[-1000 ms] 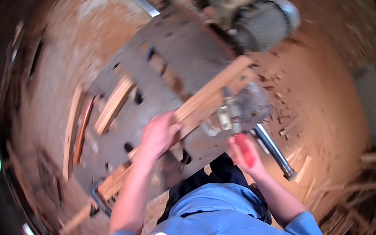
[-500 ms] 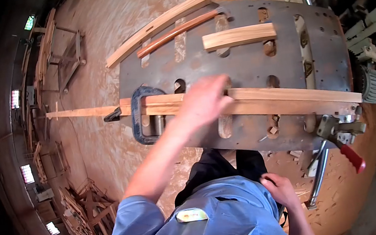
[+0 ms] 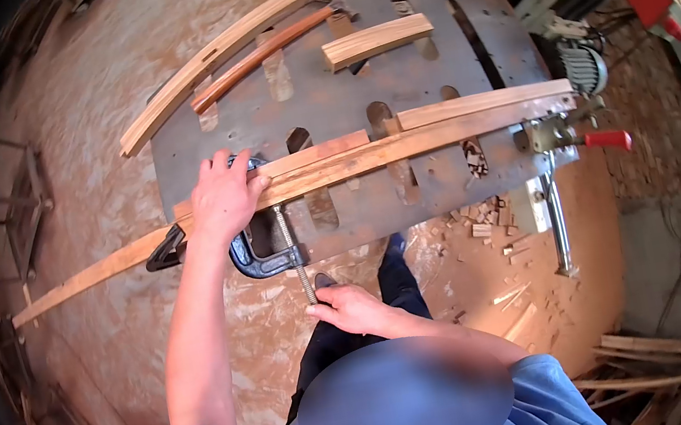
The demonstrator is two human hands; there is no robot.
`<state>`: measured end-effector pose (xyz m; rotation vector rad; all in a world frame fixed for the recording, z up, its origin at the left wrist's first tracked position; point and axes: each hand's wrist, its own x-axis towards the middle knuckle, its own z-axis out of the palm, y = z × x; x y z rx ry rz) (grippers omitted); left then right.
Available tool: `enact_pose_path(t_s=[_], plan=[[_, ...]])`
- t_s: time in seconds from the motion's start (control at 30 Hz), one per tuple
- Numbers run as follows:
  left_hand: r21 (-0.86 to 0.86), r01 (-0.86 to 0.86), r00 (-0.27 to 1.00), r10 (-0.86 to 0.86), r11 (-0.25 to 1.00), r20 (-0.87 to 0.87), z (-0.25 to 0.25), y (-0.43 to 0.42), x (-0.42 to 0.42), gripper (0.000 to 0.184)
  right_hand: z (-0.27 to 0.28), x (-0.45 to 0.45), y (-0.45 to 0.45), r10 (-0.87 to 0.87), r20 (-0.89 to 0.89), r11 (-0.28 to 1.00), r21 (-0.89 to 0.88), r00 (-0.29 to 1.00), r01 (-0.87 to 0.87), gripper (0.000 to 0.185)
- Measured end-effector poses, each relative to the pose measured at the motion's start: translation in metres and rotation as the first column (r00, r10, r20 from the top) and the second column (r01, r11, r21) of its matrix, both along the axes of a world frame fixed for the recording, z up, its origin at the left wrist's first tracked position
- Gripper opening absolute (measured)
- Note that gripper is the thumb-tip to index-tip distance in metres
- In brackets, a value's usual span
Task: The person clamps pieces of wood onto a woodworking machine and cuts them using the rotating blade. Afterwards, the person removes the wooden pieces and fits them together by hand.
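My left hand (image 3: 224, 198) lies over the upper end of a blue G-clamp (image 3: 264, 267) and the wood beneath it, its fingers bent over the far side. Lower down, my right hand (image 3: 348, 307) pinches the bottom end of the clamp's threaded screw (image 3: 294, 252). A long wooden strip (image 3: 437, 137) runs across the slotted metal table (image 3: 445, 183) and sticks out past its left edge. Along its back edge lie a shorter strip (image 3: 321, 154) and another strip (image 3: 485, 102). A black bracket (image 3: 165, 248) sits against the long strip near my left hand.
At the table's back are a curved wooden piece (image 3: 213, 56), a reddish-brown rail (image 3: 263, 59) and a short block (image 3: 379, 42). A red-handled toggle clamp (image 3: 608, 140) and a motor (image 3: 584, 69) stand right. Offcuts (image 3: 487, 218) litter the floor.
My left hand has moved left along the wood to the clamp. My right hand has come up from my side to the clamp's screw. The clamp's screw now points towards me, and the view has shifted.
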<state>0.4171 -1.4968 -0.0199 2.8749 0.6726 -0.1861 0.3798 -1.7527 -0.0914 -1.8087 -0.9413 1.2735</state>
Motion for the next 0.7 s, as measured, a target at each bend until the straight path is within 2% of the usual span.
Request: enact_pose_path(t_s=[0.1, 0.23, 0.27, 0.37, 0.5, 0.53, 0.63, 0.67, 0.7], plan=[[-0.004, -0.013, 1.0, 0.013, 1.0, -0.008, 0.004, -0.001, 0.001, 0.052, 0.009, -0.001, 0.004, 0.053, 0.239, 0.998, -0.055, 0.97, -0.041, 0.045], [0.011, -0.011, 1.0, 0.011, 1.0, 0.004, 0.001, -0.001, -0.002, 0.051, 0.017, 0.011, 0.027, 0.226, 0.219, 0.953, -0.251, 0.949, -0.169, 0.055], [0.013, 0.0, 1.0, 0.0, 1.0, 0.01, 0.001, 0.001, -0.002, 0.051, 0.006, 0.012, 0.024, 0.231, 0.207, 0.962, -0.196, 0.951, -0.191, 0.061], [-0.024, 0.004, 1.0, -0.003, 1.0, 0.01, -0.003, 0.004, -0.002, 0.051, 0.009, 0.029, 0.015, 0.241, -0.109, 0.958, -0.131, 0.965, -0.254, 0.062], [-0.054, -0.008, 1.0, 0.007, 0.998, -0.02, 0.006, 0.001, -0.002, 0.051, 0.016, 0.031, 0.023, 0.321, -0.035, 0.916, -0.241, 0.946, -0.32, 0.061], [-0.047, -0.012, 1.0, 0.012, 0.999, -0.009, 0.004, 0.001, -0.002, 0.051, 0.019, 0.028, 0.031, 0.453, 0.155, 0.864, -0.318, 0.878, -0.39, 0.056], [-0.065, -0.014, 0.999, 0.012, 0.998, -0.031, 0.003, 0.004, -0.001, 0.052, 0.063, 0.006, 0.047, 0.438, 0.35, 0.823, -0.527, 0.828, -0.212, 0.041], [-0.078, -0.021, 0.999, 0.018, 0.997, -0.037, 0.004, 0.004, 0.0, 0.052, 0.047, -0.009, 0.052, 0.48, 0.391, 0.796, -0.571, 0.786, -0.202, 0.03], [-0.09, -0.029, 0.999, 0.025, 0.996, -0.043, 0.006, 0.003, -0.001, 0.052, 0.059, -0.015, 0.06, 0.476, 0.378, 0.784, -0.592, 0.794, -0.188, 0.029]])
